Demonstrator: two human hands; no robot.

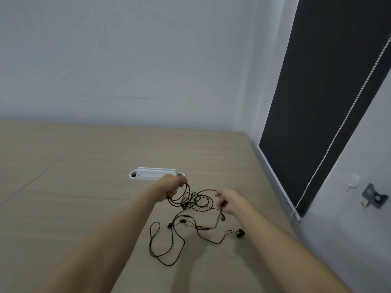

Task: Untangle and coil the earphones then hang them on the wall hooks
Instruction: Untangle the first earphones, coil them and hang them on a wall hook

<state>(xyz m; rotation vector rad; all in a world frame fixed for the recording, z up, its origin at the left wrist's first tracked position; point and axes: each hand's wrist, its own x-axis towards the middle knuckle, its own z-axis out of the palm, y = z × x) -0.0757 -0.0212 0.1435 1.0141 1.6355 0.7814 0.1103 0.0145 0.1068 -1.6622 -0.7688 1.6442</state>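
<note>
Blurred by motion: right hand (230, 200) just right of the tangled black earphone cords (190, 210), grip unclear. Hidden inside the closed left hand (172, 187): part of the cord loops. Partly covered behind that hand: white plastic cable box (152, 173). Too small to identify: dark bracket (373, 196) on the right-hand wall. Cut off at the bottom edge: both forearms.
</note>
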